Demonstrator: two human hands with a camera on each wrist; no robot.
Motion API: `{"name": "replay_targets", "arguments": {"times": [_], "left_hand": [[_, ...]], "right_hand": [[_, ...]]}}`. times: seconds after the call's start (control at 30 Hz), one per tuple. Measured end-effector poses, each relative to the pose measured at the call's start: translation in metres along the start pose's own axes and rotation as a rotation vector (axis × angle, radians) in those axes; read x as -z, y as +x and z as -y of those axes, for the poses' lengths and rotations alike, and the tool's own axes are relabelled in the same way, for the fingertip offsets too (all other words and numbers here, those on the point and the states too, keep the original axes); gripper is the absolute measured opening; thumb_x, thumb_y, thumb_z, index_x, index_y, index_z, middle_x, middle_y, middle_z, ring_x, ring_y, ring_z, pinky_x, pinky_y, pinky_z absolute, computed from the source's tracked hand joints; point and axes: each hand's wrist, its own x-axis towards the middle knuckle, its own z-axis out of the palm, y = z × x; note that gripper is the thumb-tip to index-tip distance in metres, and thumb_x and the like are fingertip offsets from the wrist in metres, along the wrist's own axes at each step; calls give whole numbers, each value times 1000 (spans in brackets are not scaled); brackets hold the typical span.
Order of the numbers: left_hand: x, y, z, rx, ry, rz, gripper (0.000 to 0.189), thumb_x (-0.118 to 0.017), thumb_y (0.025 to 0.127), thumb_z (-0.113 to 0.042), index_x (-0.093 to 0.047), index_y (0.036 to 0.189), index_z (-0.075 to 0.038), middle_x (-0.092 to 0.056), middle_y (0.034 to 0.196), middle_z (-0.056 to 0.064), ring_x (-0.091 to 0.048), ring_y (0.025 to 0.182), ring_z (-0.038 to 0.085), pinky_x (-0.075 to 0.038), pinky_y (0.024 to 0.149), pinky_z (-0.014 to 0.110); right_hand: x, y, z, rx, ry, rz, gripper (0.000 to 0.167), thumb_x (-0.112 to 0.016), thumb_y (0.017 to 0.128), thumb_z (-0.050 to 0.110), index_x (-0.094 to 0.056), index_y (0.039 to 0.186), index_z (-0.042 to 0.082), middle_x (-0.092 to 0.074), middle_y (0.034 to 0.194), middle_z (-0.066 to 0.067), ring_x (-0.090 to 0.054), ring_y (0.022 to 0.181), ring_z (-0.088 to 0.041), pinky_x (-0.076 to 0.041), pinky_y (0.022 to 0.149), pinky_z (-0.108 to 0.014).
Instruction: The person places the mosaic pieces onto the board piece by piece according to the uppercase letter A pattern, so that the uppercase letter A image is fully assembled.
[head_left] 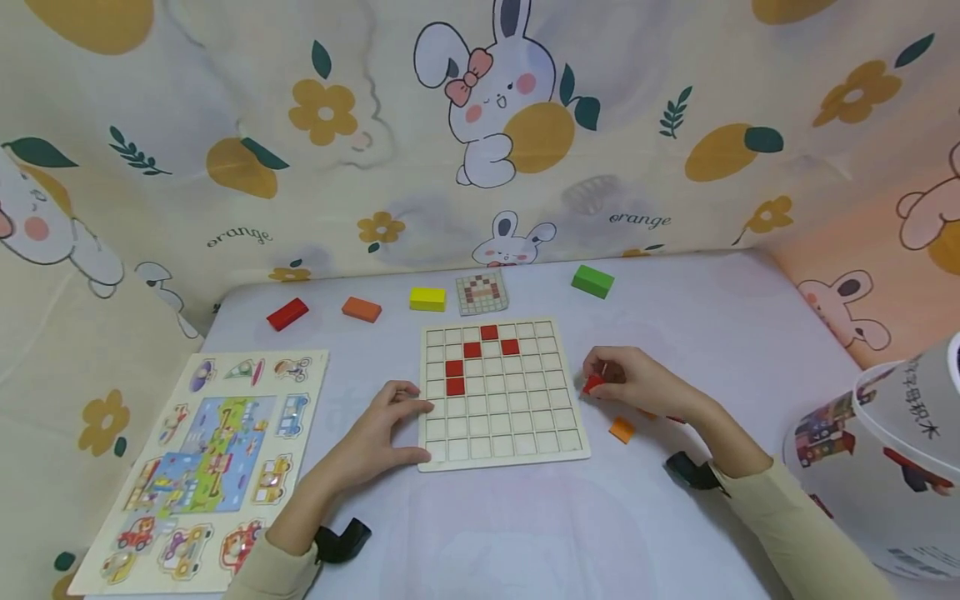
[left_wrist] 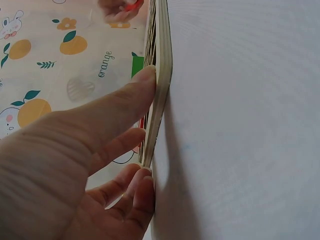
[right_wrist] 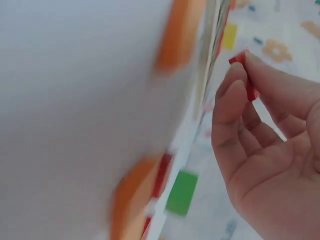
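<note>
Red tile [head_left: 592,384] pinched by the right hand [head_left: 633,381], just beside the right edge of the wooden grid board [head_left: 517,422]; left hand [head_left: 382,427] loosely spread, touching the opposite edge! Five red squares [head_left: 455,387] sit on the grid, orange tile [head_left: 621,429] nearby.

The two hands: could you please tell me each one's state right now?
Left hand: open, touching the gridded board.
Right hand: closed, holding a red piece.
</note>
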Motion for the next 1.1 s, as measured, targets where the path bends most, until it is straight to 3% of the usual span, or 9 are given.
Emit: {"name": "replay_targets", "arguments": {"times": [0.2, 0.4, 0.57, 0.87, 1.1], "left_hand": [[0, 0, -1, 4, -8, 6, 61, -90, 74, -20, -65, 129, -13, -42, 139, 5, -43, 123, 22, -40, 108, 46], [1, 0, -1, 1, -17, 10, 62, -89, 74, -20, -64, 130, -13, -42, 139, 5, -43, 123, 23, -40, 108, 46], [2, -1, -1, -16, -15, 12, 61, -89, 75, -20, -64, 130, -12, -42, 139, 6, -43, 123, 23, -40, 108, 46], [2, -1, 1, -42, -11, 8, 60, -89, 74, -20, -65, 128, -10, -44, 136, 7, -44, 121, 23, -41, 107, 47], [2, -1, 1, -47, -14, 5, 61, -89, 74, -19, -65, 129, -10, -43, 137, 7, -44, 122, 23, -40, 107, 47]], "right_hand": [[-22, 39, 31, 88, 50, 43, 16, -70, 89, -2, -64, 102, 5, -62, 93, -3, -56, 83, -21, -50, 74, -28], [-56, 81, 66, 211, 9, 169, 19, -66, 89, -6, -66, 105, 4, -64, 96, -2, -55, 86, -18, -52, 78, -29], [-81, 106, 86, 235, -21, 245, 20, -65, 90, -5, -69, 106, 6, -64, 95, -2, -53, 86, -16, -49, 77, -26], [-97, 117, 93, 189, -77, 279, 23, -69, 88, -5, -70, 108, 6, -58, 82, 0, -52, 78, -15, -46, 70, -25], [-101, 114, 97, 220, -182, 238, 14, -73, 87, 0, -70, 97, 10, -60, 84, 3, -54, 79, -14, -47, 72, -24]]}}
